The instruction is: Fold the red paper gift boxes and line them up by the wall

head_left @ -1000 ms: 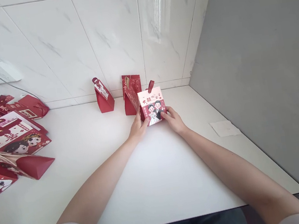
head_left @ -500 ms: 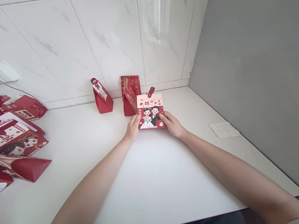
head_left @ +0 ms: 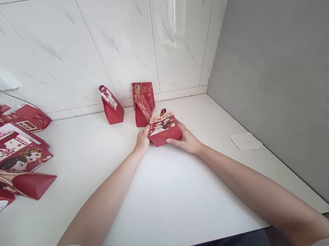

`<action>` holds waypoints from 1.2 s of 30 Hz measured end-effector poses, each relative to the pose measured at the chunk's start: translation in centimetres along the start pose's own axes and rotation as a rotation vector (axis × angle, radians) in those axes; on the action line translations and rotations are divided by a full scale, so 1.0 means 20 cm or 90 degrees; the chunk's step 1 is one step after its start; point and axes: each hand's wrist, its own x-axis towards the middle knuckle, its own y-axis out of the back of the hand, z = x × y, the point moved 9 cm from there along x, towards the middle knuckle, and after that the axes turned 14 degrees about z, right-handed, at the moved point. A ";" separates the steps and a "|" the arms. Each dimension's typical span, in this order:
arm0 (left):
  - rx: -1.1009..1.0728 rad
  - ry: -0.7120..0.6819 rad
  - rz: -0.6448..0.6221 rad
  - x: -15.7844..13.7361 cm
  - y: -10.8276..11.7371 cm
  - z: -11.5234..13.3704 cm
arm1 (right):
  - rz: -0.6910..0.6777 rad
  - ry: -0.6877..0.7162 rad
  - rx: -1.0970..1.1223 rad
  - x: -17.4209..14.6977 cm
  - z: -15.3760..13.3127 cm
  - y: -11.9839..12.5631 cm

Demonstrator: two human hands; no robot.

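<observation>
Between my two hands is a red gift box [head_left: 164, 129] with a cartoon bride and groom on its face and a small ribbon loop on top. It is tipped back, so its plain red underside shows toward me. My left hand [head_left: 142, 141] grips its left side, with the fingers partly hidden behind it. My right hand [head_left: 185, 138] holds the right side, thumb along the lower edge. Just behind the held box stands a red patterned box [head_left: 142, 112] with a gold loop, close to another red box [head_left: 147, 90] by the wall.
A smaller red box [head_left: 113, 110] with a white label stands near the tiled wall. Several red gift boxes [head_left: 26, 159] crowd the left of the white table [head_left: 177, 204]. A white paper piece [head_left: 245, 141] lies by the grey panel [head_left: 294, 77] on the right.
The held box has tilted back, its top going away from me, so its underside now shows. My right thumb has shifted from its front to the lower edge.
</observation>
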 end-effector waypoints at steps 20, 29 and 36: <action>0.078 -0.283 -0.149 -0.10 -0.11 0.11 | -0.006 0.047 -0.046 0.02 0.11 0.03; 0.134 -0.276 -0.137 -0.09 -0.11 0.08 | -0.032 0.012 -0.114 0.01 0.15 0.02; 0.182 -0.319 -0.071 -0.07 -0.07 0.08 | -0.039 0.014 -0.129 0.01 0.14 0.02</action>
